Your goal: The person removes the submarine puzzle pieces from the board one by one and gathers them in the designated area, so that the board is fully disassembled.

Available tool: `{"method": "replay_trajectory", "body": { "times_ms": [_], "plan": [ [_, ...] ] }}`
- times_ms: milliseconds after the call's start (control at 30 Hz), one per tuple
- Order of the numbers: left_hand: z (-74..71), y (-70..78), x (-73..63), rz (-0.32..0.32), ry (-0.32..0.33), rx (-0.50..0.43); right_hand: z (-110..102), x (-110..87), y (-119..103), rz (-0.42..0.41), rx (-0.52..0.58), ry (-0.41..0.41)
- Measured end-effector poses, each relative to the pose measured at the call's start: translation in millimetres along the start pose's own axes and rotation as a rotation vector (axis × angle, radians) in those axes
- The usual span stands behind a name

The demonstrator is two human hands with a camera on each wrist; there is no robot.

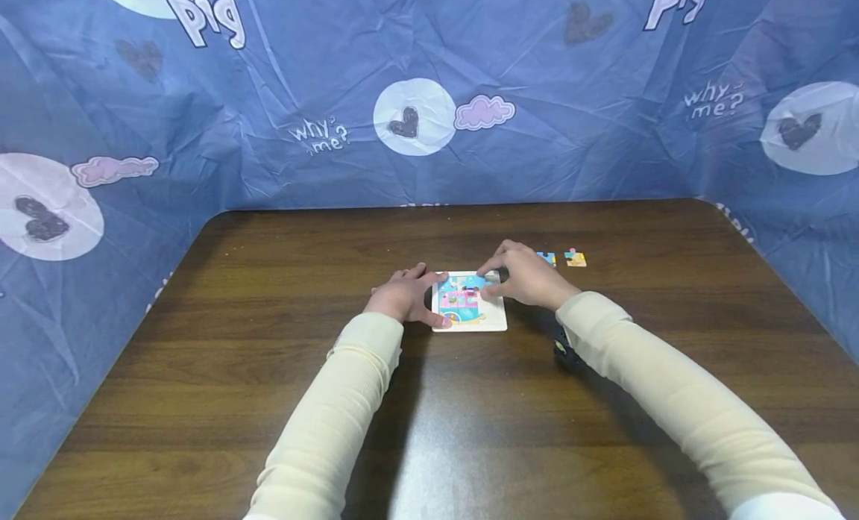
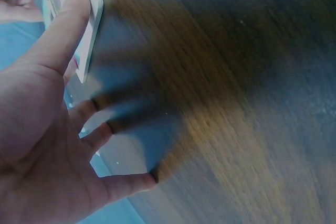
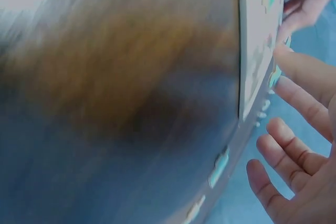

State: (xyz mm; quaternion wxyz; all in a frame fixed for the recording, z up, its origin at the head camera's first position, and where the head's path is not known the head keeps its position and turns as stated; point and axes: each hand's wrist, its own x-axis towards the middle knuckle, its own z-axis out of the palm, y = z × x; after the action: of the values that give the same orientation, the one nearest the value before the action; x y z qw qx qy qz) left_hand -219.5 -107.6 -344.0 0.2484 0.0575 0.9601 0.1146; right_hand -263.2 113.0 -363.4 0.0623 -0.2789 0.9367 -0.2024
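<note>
So the left hand point(image 1: 401, 296), fingers spread, touched a square white puzzle board point(image 1: 495, 319) on the brown wooden desk point(image 1: 201, 356); the right hand point(image 1: 527, 275) pinched a small teal jigsaw piece point(image 3: 274, 76).

Puzzle board point(image 1: 495, 320) on table point(image 1: 268, 281) between hands point(image 1: 399, 295) point(image 1: 529, 275), loose pieces point(image 1: 575, 260) behind, rightward

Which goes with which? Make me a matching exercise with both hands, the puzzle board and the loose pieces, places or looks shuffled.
Things
1. puzzle board
2. right hand
3. loose pieces
4. left hand

Places or looks
A. over the board's upper right corner
B. at the board's left side
C. white-bordered, coloured picture inside
D. on the table, off the board

Pairs: 1-C, 2-A, 3-D, 4-B
</note>
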Motion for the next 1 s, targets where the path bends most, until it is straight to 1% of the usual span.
{"method": "replay_trajectory", "body": {
  "times_ms": [133,300,533,633,767,1000],
  "plan": [
    [0.8,0.4,0.3,0.001,0.0,0.0,-8,-5.3,7,0.016,0.011,-0.006],
    [1.6,-0.2,0.8,0.007,-0.003,-0.002,-16,-12.8,19,0.016,0.028,0.0],
    [1.0,0.4,-1.9,0.013,0.002,-0.001,-27,-25.9,35,0.022,0.007,0.013],
    [0.6,0.2,-1.9,0.011,0.005,-0.003,-28,-29.2,43,0.018,-0.015,0.014],
    [0.9,0.0,-1.7,0.008,0.013,-0.007,-26,-32.8,50,-0.007,-0.061,0.011],
    [1.0,-0.4,0.5,0.012,0.006,-0.007,-24,-36.0,52,0.002,-0.101,-0.001]
  ]
}}
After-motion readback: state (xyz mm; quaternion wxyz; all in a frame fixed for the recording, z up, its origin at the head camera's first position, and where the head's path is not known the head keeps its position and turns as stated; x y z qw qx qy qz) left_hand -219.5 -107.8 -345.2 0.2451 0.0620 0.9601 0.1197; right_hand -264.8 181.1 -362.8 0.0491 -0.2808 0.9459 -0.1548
